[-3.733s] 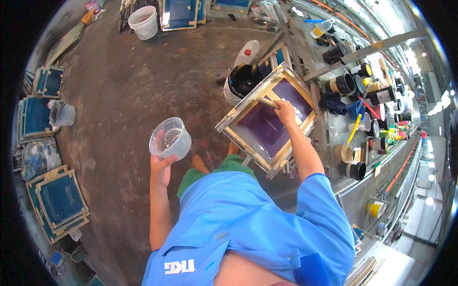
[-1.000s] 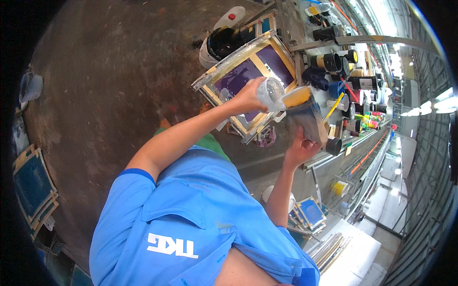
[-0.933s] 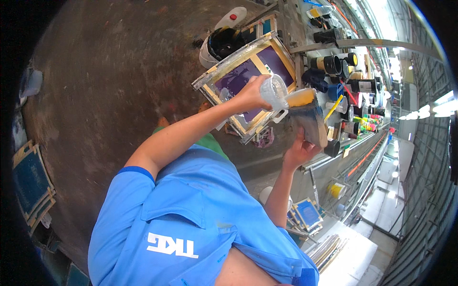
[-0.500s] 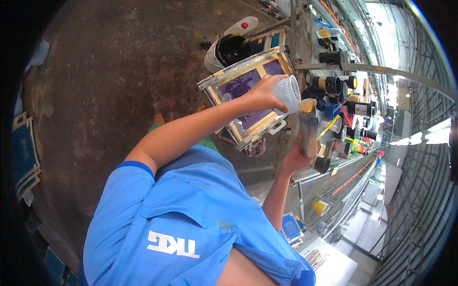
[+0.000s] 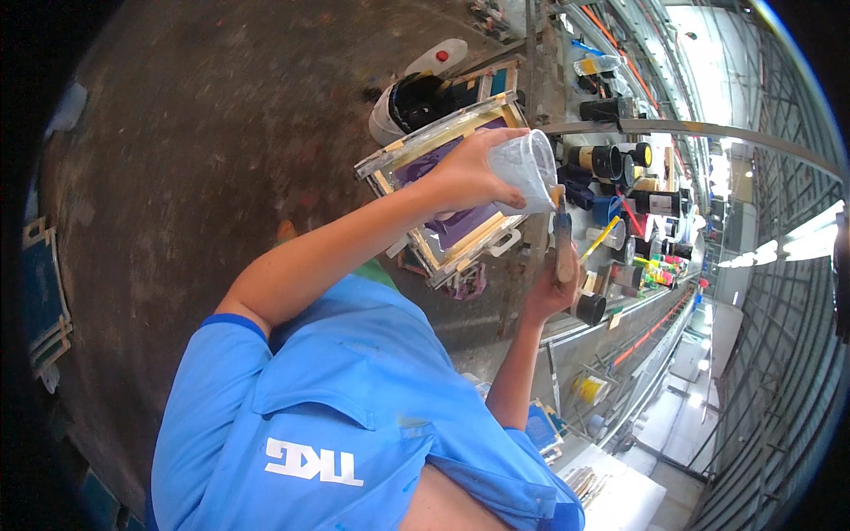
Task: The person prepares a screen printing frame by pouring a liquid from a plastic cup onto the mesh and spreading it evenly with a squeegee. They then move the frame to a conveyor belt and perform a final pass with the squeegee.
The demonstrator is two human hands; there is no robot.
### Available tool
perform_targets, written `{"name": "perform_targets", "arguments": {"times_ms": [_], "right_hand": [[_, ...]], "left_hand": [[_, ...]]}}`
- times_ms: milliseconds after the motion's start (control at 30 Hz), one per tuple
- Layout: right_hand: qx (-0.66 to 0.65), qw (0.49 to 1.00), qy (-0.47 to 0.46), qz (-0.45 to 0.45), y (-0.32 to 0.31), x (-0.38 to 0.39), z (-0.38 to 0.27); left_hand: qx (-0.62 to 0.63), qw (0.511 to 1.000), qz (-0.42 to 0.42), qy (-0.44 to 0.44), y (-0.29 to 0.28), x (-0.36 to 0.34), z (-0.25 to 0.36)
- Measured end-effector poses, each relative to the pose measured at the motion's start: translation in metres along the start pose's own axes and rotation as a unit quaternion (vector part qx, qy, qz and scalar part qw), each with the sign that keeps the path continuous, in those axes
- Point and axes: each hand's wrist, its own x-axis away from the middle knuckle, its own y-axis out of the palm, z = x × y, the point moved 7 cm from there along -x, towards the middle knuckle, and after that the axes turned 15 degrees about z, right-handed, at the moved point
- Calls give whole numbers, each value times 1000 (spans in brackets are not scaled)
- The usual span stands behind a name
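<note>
My left hand (image 5: pixel 475 170) grips a translucent plastic tub (image 5: pixel 524 172) on its side, its rim facing right. My right hand (image 5: pixel 552 288) holds a flat wooden-handled brush (image 5: pixel 563 246) upright, edge-on to me; its yellowish tip meets or lies just behind the tub's rim, and I cannot tell which. Behind both, a screen frame (image 5: pixel 459 265) with purple mesh and wooden edges lies tilted, partly hidden by my left hand and the tub. Any contents of the tub are too unclear to make out.
A black-stained bucket (image 5: pixel 385 119) and white jug (image 5: pixel 429 60) stand beyond the screen. A long bench (image 5: pixel 577 133) along the right carries several pots, bottles and coloured tools, crossed by a metal bar (image 5: pixel 699 129). Framed screens (image 5: pixel 44 292) lean at the left.
Since the oldest frame, my left hand has lifted the tub from low left to over the screen, tipping it. My right hand has drawn the brush off the mesh and turned it upright, lately edge-on.
</note>
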Motion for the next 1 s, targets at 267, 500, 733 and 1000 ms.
{"name": "perform_targets", "arguments": {"times_ms": [267, 500, 733, 1000], "right_hand": [[5, 998, -62, -30, 6, -13, -6], [23, 988, -113, -100, 13, -9, 5], [-76, 971, 228, -9, 15, 1, 61], [-276, 872, 401, 46, 24, 3, 74]], "left_hand": [[99, 995, 15, -28, -8, 6, 1], [107, 992, 58, 30, -13, -6, 1], [109, 990, 65, -58, -38, -20, -39], [83, 990, 39, -109, -54, -16, -97]]}}
